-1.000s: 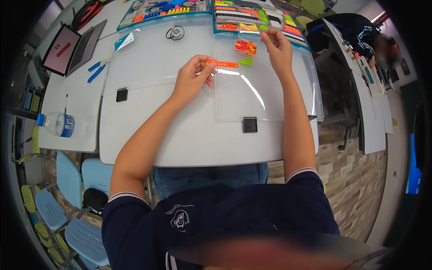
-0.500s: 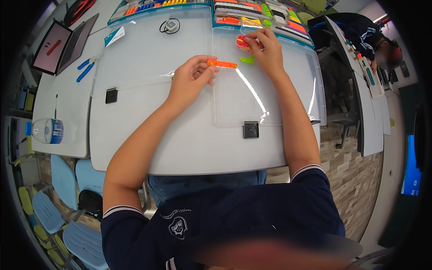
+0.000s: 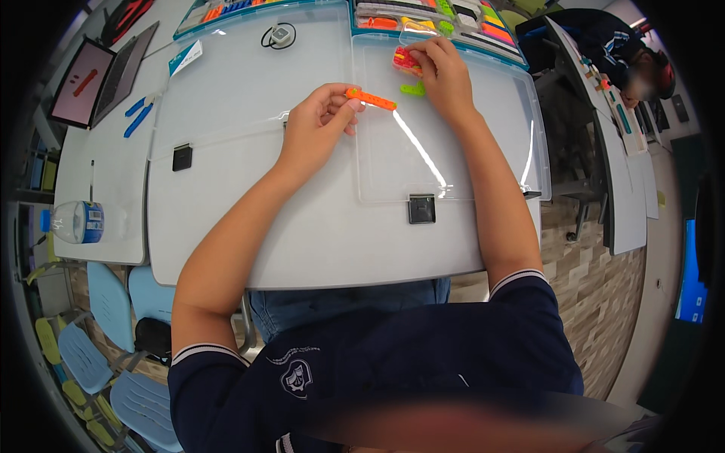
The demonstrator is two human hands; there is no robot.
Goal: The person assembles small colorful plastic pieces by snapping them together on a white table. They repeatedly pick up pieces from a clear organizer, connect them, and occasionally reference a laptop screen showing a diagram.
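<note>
My left hand (image 3: 321, 121) pinches one end of an orange toothed-looking plastic beam (image 3: 377, 101), with its free end pointing right; small green bits show at its ends. My right hand (image 3: 447, 81) bends its fingers down at the side of a small clear box of red and yellow pieces (image 3: 405, 62). Its fingertips are pressed close together there, and whatever they grip is too small or hidden to make out. Just below that box, beside my right hand, lies a bright green angled piece (image 3: 412, 89).
Sorting cases of coloured parts (image 3: 476, 26) line the far edge, their clear lids (image 3: 249, 83) spread over the table. A charger with a cable (image 3: 280, 35) rests on the left lid. Further left are a laptop (image 3: 106, 79), blue-handled pliers (image 3: 137, 118) and a bottle (image 3: 78, 221). Another person sits at right.
The orange beam has tilted, its right end now lower. My left hand has shifted slightly up and left. My right hand stays by the small box, and the view has shifted a little.
</note>
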